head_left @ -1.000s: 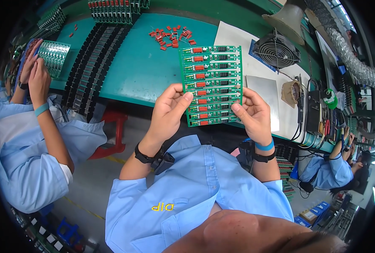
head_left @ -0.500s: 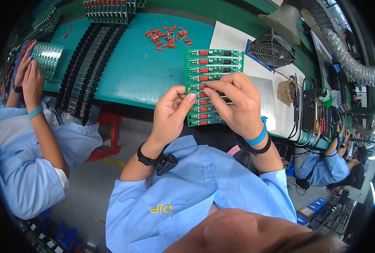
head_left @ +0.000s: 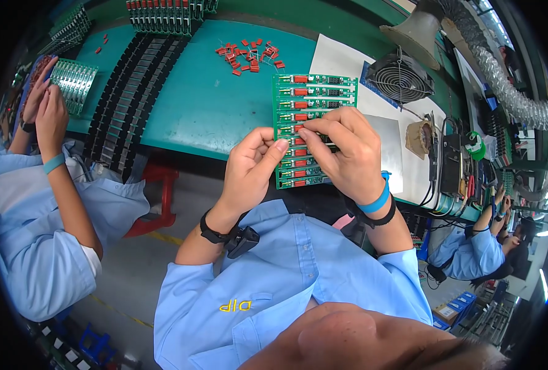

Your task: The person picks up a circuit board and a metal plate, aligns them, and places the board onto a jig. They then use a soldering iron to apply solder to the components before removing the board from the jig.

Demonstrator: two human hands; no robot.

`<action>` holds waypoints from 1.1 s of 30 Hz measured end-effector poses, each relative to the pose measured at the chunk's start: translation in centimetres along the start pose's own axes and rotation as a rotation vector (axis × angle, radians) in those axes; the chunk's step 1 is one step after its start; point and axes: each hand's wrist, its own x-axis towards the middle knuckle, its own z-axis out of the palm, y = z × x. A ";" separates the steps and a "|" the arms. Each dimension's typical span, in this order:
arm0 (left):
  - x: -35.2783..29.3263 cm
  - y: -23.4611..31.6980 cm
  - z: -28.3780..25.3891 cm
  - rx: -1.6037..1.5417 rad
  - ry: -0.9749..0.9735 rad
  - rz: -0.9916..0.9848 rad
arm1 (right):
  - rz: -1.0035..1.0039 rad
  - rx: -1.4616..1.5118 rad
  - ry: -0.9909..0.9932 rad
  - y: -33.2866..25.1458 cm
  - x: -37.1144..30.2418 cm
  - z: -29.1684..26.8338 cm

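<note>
Surrounding the circuit panel (head_left: pixel 316 105) are a black track (head_left: pixel 135 92) to the left, loose red parts (head_left: pixel 249 57) on the far side of the green bench (head_left: pixel 194 92), and a caged fan (head_left: pixel 400 80) and horn-shaped duct (head_left: pixel 413 34) at the far right. The right hand (head_left: pixel 349 145) covers much of the panel's near right side. Farther left, a co-worker's hands (head_left: pixel 53 117) are at another green board (head_left: pixel 80 83).

The panel, held over the bench's near edge, shows ten red components (head_left: pixel 300 92) in one column and three uncovered black displays (head_left: pixel 334 92); the loose parts overlap too much to count.

The left hand (head_left: pixel 252 161) pinches the panel's left edge, thumb on top. The right thumb and forefinger nearly meet at the fifth component from the far end; whether they grip it cannot be told. One second ago that hand held the panel's right edge.
</note>
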 end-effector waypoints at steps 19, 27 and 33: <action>2.6 -1.1 -2.0 -0.150 -0.037 -0.084 | 0.128 0.047 -0.081 0.8 1.4 0.4; 2.5 1.2 -2.4 -0.141 0.048 -0.118 | -0.134 -0.029 -0.116 0.3 1.4 -0.7; 2.6 1.1 -2.5 -0.097 0.022 -0.105 | -0.097 -0.157 -0.220 -1.5 0.5 -1.5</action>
